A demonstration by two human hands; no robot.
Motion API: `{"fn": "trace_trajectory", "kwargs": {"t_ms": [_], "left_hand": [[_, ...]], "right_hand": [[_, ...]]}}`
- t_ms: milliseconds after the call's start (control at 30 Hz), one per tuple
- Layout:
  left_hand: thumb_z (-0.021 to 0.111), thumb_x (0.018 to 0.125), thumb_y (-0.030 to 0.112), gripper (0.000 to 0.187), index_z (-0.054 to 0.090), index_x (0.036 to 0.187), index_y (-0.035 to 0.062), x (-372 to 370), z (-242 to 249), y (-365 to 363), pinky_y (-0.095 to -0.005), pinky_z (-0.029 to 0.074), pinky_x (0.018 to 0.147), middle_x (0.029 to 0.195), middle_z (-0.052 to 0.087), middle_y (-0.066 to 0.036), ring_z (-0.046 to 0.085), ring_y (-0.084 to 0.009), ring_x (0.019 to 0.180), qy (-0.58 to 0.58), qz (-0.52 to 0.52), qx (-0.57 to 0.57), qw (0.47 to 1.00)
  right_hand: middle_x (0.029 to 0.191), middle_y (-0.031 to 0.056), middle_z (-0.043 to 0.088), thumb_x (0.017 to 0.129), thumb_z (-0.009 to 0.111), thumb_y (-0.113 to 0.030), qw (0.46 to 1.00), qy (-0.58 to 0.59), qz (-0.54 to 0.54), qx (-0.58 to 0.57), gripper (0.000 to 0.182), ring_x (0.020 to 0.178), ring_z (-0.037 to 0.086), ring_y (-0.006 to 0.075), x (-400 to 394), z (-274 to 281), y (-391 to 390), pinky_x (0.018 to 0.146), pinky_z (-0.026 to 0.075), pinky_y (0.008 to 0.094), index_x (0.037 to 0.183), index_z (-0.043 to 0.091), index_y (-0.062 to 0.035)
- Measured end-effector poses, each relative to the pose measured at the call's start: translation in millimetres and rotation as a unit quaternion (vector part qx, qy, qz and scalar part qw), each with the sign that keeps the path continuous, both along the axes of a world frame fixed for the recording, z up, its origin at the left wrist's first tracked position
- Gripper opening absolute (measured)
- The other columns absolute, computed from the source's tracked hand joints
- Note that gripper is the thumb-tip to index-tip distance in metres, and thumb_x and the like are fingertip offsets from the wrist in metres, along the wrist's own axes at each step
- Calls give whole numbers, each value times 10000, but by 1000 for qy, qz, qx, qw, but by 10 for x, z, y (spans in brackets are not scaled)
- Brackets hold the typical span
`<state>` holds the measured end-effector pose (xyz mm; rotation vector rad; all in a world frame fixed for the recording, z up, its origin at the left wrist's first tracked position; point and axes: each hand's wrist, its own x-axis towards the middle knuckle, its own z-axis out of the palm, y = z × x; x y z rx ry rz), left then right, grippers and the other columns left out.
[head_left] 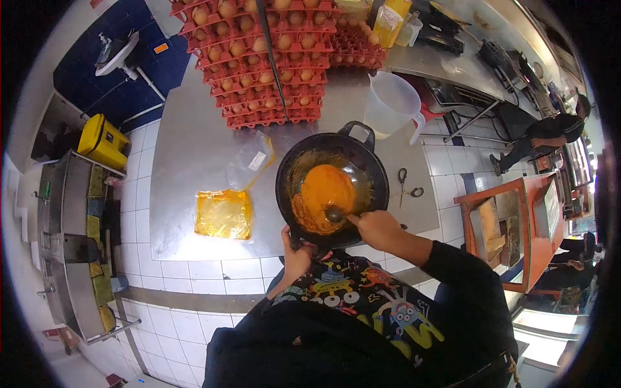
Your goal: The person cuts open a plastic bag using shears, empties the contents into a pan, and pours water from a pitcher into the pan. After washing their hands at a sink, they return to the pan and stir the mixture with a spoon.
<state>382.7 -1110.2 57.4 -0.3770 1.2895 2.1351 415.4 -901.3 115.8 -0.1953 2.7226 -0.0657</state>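
A black wok (pixel 380 184) with two loop handles stands on the steel table, holding a thick orange sauce (pixel 326 187). My left hand (pixel 296 257) is closed on the wok's near handle, partly hidden at the rim. In my right hand (pixel 377 228) is a ladle, its dark bowl (pixel 334 214) dipped in the sauce at the near right side. Left of the wok lie an orange-stained clear plastic bag (pixel 223 215) and another labelled plastic bag (pixel 251 161). Scissors (pixel 407 186) rest to the right of the wok.
Tall red egg trays (pixel 265 97) full of eggs are stacked at the table's back. A clear plastic jug (pixel 391 103) stands behind the wok. An orange-framed cart (pixel 511 226) is at the right, and another person (pixel 550 136) stands farther off. A yellow bin (pixel 102 143) is at left.
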Motion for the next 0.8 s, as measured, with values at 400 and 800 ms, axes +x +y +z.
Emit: {"fn": "trace_trajectory", "kwargs": {"t_ms": [400,800], "left_hand": [[372,742,-177,707,184,1311,197,66,-266,-90,-317,528,648,1098,481,-142,570,-196,828,67,-62,-61,994],[322,788,-149,610,204,1280,193,41,-10,-59,-544,561,695,1003,510,-163,591,-331,871,45,-14,28,998]], "right_hand": [[823,110,608,746,537,-115,977,179,98,56,409,728,632,250,85,-187,-435,572,515,341,1138,552,-1],[877,110,627,773,523,-142,998,-49,-7,-35,416,692,629,275,0,149,-59,611,511,392,1187,565,-138]]}}
